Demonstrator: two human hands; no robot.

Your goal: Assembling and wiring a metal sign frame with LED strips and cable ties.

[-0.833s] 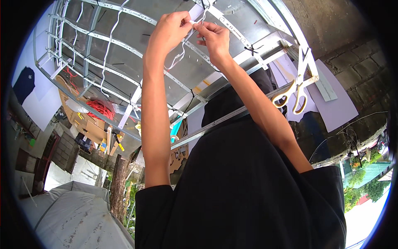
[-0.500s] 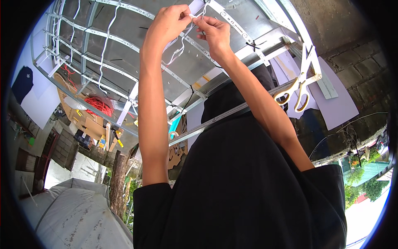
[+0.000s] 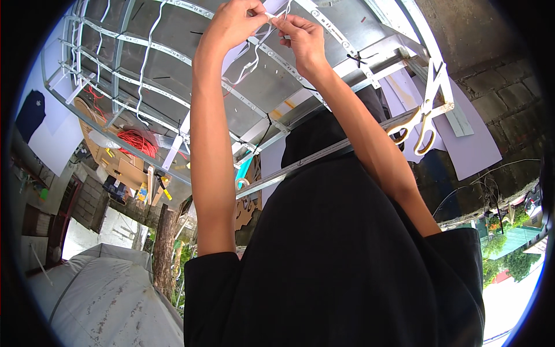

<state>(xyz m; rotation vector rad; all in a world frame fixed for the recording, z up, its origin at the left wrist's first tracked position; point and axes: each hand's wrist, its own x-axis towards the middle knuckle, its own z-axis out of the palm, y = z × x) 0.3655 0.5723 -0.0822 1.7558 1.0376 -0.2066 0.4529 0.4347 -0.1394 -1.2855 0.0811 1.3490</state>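
My left hand [image 3: 231, 26] and my right hand [image 3: 303, 41] meet at the top of the view, both closed in a pinch. Between their fingertips is a short piece of thin white wire [image 3: 270, 18]; its exact ends are hidden by the fingers. A loop of white wire [image 3: 250, 70] dangles below them. Behind the hands, white strips with small round lights [image 3: 173, 53] run across a metal frame. A pair of scissors [image 3: 426, 124] with pale handles rests at the frame's near right corner, beside my right forearm.
A metal bar [image 3: 298, 163] crosses just before my body. Black ties [image 3: 356, 59] stick out from the frame. At left lie a coil of red wire [image 3: 137, 143], cardboard and tools. White sheets [image 3: 471, 130] lean at right, near a block wall [image 3: 509, 95].
Both hands have shifted slightly upward in the view, keeping their pinch on the white wire. The right fingers have curled in closer. The frame and scissors appear moved slightly with the view.
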